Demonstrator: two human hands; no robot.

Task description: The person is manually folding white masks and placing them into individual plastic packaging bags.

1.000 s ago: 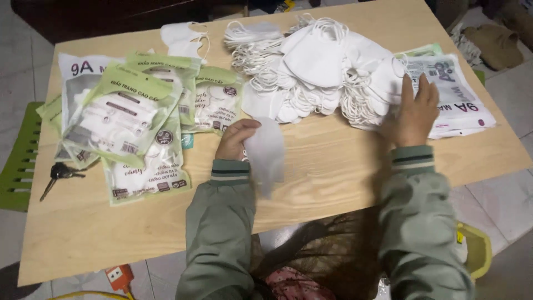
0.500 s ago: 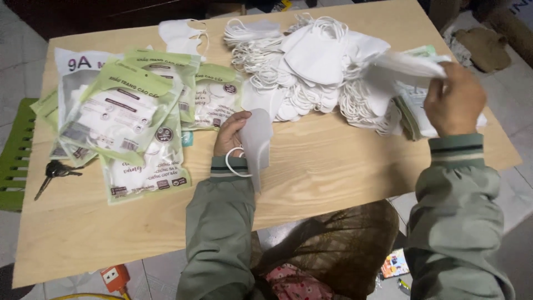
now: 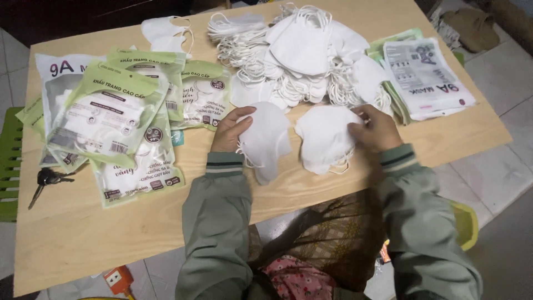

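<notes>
A person in a grey-green jacket with striped cuffs sits at a pale wooden tabletop (image 3: 166, 222), seen from above. The left hand (image 3: 230, 130) grips a white face mask (image 3: 266, 141) by its upper edge, fingers curled over the fabric. This mask is folded flat, soft and cup-shaped, with thin white ear loops hanging at its lower side. The right hand (image 3: 377, 130) pinches a second white mask (image 3: 325, 139) at its right edge, thumb and fingers closed on it. That one is also folded flat, rounded, with loops dangling beneath. Both masks sit just above the near middle of the tabletop, side by side and almost touching.

Behind them lies a large loose heap of white masks (image 3: 300, 55), loops tangled together. To the left is a spread of green and white printed pouches (image 3: 116, 116), some overlapping. To the right lies a stack of flat white pouches (image 3: 427, 78). A bunch of keys (image 3: 47, 180) rests near the left edge. A green stool (image 3: 8, 166) stands beside the tabletop on the left.
</notes>
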